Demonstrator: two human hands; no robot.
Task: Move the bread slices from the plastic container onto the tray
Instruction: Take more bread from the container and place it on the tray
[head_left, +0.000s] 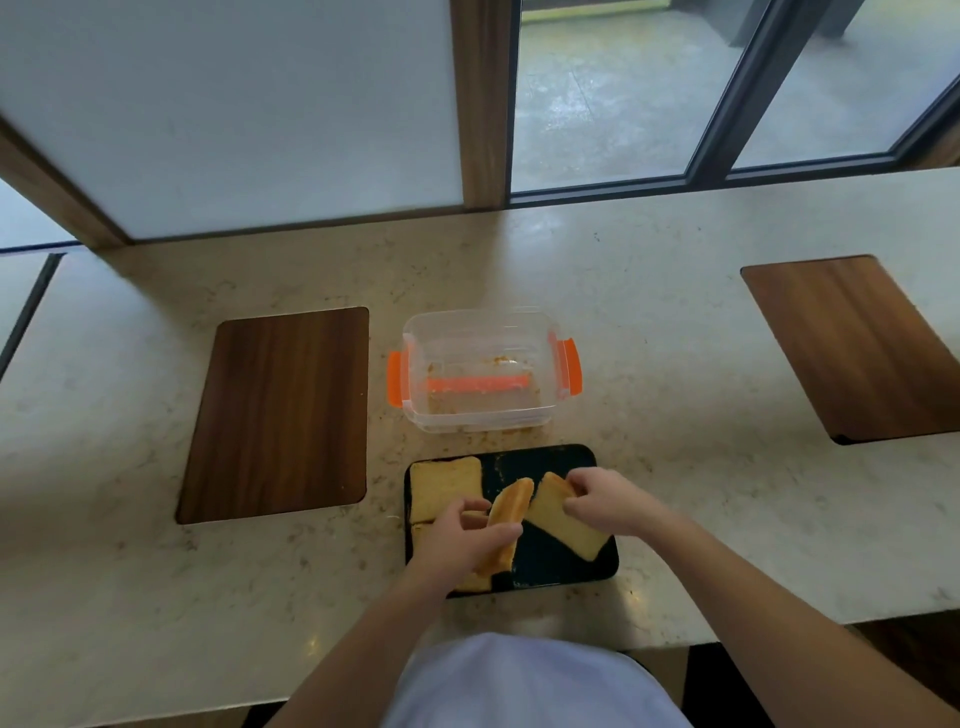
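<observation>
The fingers (511, 529) of the left hand (462, 538) are clamped on a bread slice (511, 506) held on edge, its browned crust facing up and its long axis running from near the person toward the plastic container. The lower end of that slice is hidden behind the hand, so I cannot tell whether it touches the tray yet. Just to its right, the fingers (574, 475) of the right hand (608, 501) pinch the far corner of a second slice (558, 517), which tilts, its near edge down on the black tray (561, 457) and its far corner lifted.

The relation that matters: the bare black strip of tray lies directly between the two held slices and under them, so each hand is already over its own landing place. The left slice needs to fall flat, most likely to the right into the gap; the right slice needs only its lifted corner let down. The two are nearly touching at their far ends, so they may overlap.

On the left side of the tray a third slice (447, 488) lies flat at the far corner, with more bread partly hidden under the left hand. Beyond the tray, well clear of both hands, the plastic container (483, 325) with orange clips stands on the counter (675, 338), holding only crumbs, so the job looks almost done.
</observation>
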